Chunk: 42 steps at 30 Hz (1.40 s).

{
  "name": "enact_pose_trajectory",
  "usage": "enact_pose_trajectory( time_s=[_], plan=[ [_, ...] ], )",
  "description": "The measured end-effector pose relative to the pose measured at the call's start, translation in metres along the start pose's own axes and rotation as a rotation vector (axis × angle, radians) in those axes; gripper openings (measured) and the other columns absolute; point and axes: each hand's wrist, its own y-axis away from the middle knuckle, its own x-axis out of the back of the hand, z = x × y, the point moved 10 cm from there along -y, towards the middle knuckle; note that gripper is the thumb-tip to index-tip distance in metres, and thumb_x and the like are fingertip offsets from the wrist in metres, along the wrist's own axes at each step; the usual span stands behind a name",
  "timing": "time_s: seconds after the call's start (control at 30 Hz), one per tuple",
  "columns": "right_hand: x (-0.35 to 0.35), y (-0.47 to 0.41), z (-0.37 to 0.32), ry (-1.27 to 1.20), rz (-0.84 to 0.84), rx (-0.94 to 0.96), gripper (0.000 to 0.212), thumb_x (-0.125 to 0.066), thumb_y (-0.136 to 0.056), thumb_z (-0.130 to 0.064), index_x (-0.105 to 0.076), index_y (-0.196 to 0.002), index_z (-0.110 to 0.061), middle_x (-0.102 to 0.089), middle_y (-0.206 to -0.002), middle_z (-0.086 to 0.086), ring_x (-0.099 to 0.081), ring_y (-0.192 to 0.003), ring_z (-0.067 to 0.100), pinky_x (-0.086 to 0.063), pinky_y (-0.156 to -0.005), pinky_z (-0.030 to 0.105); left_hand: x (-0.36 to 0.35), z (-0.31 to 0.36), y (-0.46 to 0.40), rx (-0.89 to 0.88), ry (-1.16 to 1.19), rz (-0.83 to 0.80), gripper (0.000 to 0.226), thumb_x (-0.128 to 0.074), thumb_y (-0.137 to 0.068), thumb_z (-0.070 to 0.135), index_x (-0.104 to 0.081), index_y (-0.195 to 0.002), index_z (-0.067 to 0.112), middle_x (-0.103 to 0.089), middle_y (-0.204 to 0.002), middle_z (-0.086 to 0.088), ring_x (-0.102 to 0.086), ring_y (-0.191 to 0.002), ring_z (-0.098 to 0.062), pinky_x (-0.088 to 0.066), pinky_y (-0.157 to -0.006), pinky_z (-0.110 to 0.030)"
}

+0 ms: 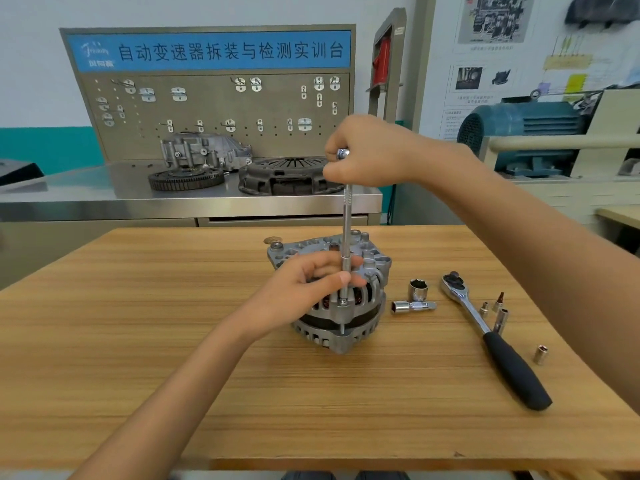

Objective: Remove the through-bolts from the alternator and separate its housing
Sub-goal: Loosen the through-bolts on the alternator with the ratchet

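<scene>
Fingers [341, 279] pinch extension bar [346, 216] over alternator [367, 306]

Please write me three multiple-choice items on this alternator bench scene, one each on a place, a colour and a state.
1. Where does the ratchet wrench lie?
A. On the wooden table, to the right of the alternator
B. On the steel bench behind
C. Hung on the pegboard

2. What colour is the ratchet wrench's handle?
A. Red
B. Black
C. Yellow

3. What is the right hand doing?
A. Resting flat on the table
B. Lifting a loose socket
C. Gripping the top of the upright extension bar

Answers:
1 A: it lies on the wood among loose sockets, right of the alternator.
2 B: the handle is plainly black below the chrome shaft.
3 C: its fingers curl round the bar's top end, while the left hand steadies the bar low at the alternator.
</scene>
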Motion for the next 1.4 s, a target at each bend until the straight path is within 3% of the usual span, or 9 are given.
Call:
enact_pose_trajectory(
  time_s=[0.13,0.23,0.47,0.53,0.8,0.9,1.03,1.17,1.4],
  plan=[
    [-0.005,-0.001,-0.008,-0.086,-0.002,0.072,0.037,-0.052,-0.087,-0.016,-0.038,-0.053,-0.015,-0.027,-0.053,-0.002,-0.028,-0.050,0.011,-0.046,-0.092,0.054,0.002,0.000,0.002,0.016,0.050,-0.008,0.026,-0.053,-0.095,0.012,-0.060,-0.117,0.025,-0.072,-0.107,0.011,-0.061,-0.109,0.003,-0.042,-0.087,-0.005],
    [-0.006,-0.001,-0.011,-0.112,0.033,0.117,0.040,-0.053,-0.087,-0.017,-0.036,-0.051,-0.019,-0.033,-0.049,-0.005,-0.034,-0.049,0.007,-0.049,-0.079,0.044,0.000,0.000,0.002,0.018,0.024,-0.031,0.024,-0.050,-0.097,0.016,-0.065,-0.114,0.023,-0.069,-0.114,0.015,-0.057,-0.113,0.006,-0.039,-0.090,-0.003],
    [-0.007,-0.004,-0.027,-0.113,0.082,0.177,0.044,-0.050,-0.092,-0.019,-0.031,-0.053,-0.019,-0.029,-0.052,-0.005,-0.028,-0.052,0.010,-0.026,-0.053,0.016,0.000,0.000,0.004,-0.001,0.125,-0.023,0.025,-0.052,-0.091,0.023,-0.063,-0.114,0.025,-0.069,-0.113,0.017,-0.058,-0.113,0.004,-0.040,-0.087,-0.003],
    [-0.008,-0.004,-0.026,-0.074,0.082,0.158,0.043,-0.048,-0.093,-0.020,-0.032,-0.053,-0.019,-0.030,-0.053,-0.004,-0.028,-0.052,0.009,-0.025,-0.052,0.022,0.000,-0.001,0.004,-0.007,0.127,-0.025,0.024,-0.053,-0.092,0.022,-0.063,-0.114,0.022,-0.071,-0.110,0.012,-0.060,-0.112,0.002,-0.040,-0.087,-0.003],
    [0.001,0.005,-0.005,0.246,0.157,-0.135,0.039,-0.042,-0.095,-0.029,-0.038,-0.062,-0.009,-0.035,-0.061,0.000,-0.033,-0.054,0.015,-0.022,-0.049,0.025,0.000,-0.002,0.001,-0.012,0.109,0.013,0.017,-0.054,-0.095,0.013,-0.067,-0.104,0.020,-0.074,-0.098,0.007,-0.065,-0.104,-0.004,-0.044,-0.088,-0.009],
    [0.008,0.010,0.008,0.464,0.203,-0.396,0.026,-0.046,-0.094,-0.017,-0.042,-0.069,-0.011,-0.038,-0.063,0.002,-0.034,-0.052,0.016,-0.021,-0.046,0.026,0.001,-0.004,-0.001,-0.004,0.109,0.073,0.014,-0.058,-0.093,0.016,-0.068,-0.101,0.023,-0.075,-0.093,0.008,-0.066,-0.100,-0.002,-0.045,-0.092,-0.013],
    [0.010,0.014,0.004,0.516,0.297,-0.463,0.023,-0.051,-0.091,-0.006,-0.043,-0.070,-0.011,-0.036,-0.060,0.001,-0.033,-0.050,0.016,-0.017,-0.045,0.025,0.002,-0.007,0.001,-0.004,0.125,0.158,0.015,-0.062,-0.091,0.017,-0.068,-0.099,0.027,-0.075,-0.091,0.010,-0.066,-0.100,0.000,-0.044,-0.090,-0.009],
    [0.014,0.031,-0.019,0.514,0.560,-0.282,0.015,-0.041,-0.097,-0.017,-0.035,-0.084,-0.012,-0.040,-0.070,0.002,-0.040,-0.067,0.021,-0.021,-0.055,0.028,-0.001,-0.003,0.005,-0.018,0.097,0.160,0.015,-0.054,-0.096,0.020,-0.068,-0.100,0.025,-0.074,-0.094,0.013,-0.062,-0.104,0.005,-0.040,-0.089,-0.003],
    [0.014,0.049,-0.020,0.559,0.737,-0.141,0.026,-0.031,-0.094,-0.034,-0.036,-0.079,-0.013,-0.048,-0.068,0.006,-0.040,-0.079,0.024,-0.030,-0.085,0.041,-0.003,0.000,0.005,-0.016,0.105,0.128,0.030,-0.042,-0.101,0.026,-0.071,-0.104,0.020,-0.067,-0.113,0.022,-0.055,-0.110,0.012,-0.036,-0.084,0.002]
  ],
)
